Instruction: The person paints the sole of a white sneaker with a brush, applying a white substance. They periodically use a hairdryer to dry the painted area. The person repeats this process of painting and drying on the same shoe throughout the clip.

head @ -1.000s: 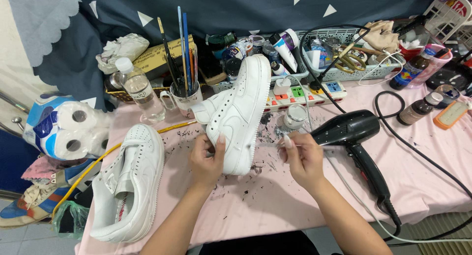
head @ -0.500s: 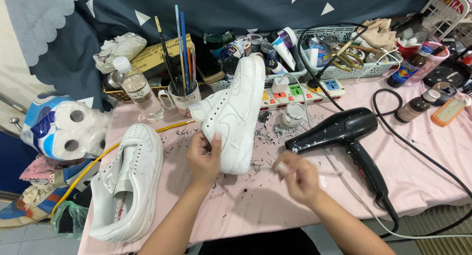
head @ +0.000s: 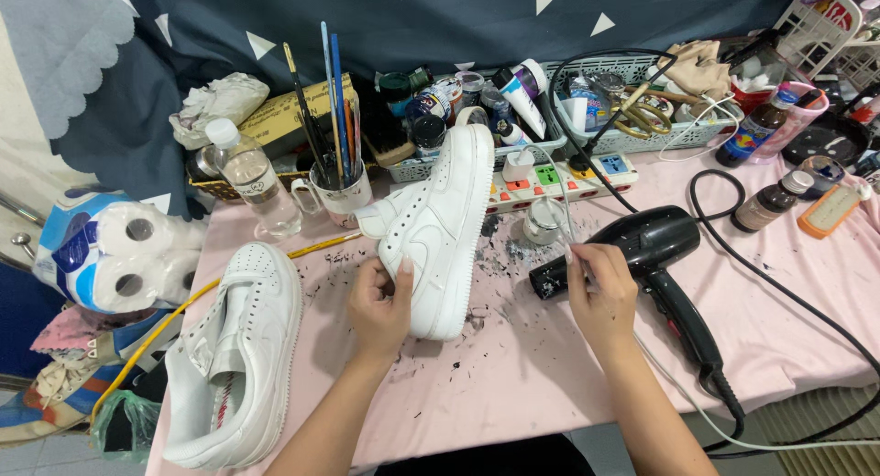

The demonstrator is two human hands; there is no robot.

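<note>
A white sneaker is steadied on its side while a thin white tool is held beside a hair dryer.

Nearest, the left hand (head: 383, 304) is closed around the heel end of the white sneaker (head: 438, 226), which lies on edge on the pink table cover (head: 513, 384), toe pointing away. The right hand (head: 600, 293) is pinched narrowly on a thin white stick-like tool (head: 570, 230) (its exact kind cannot be told), just beside the black hair dryer (head: 642, 247). A second white sneaker (head: 240, 348) lies to the left. Farther back stand a mug of paintbrushes (head: 337, 193), a water bottle (head: 247, 178) and a power strip (head: 550, 178). Dark flecks scattered on the cover could be smeared onto the white leather if the shoe is dragged; the dryer's cord could be snagged by the right wrist.
</note>
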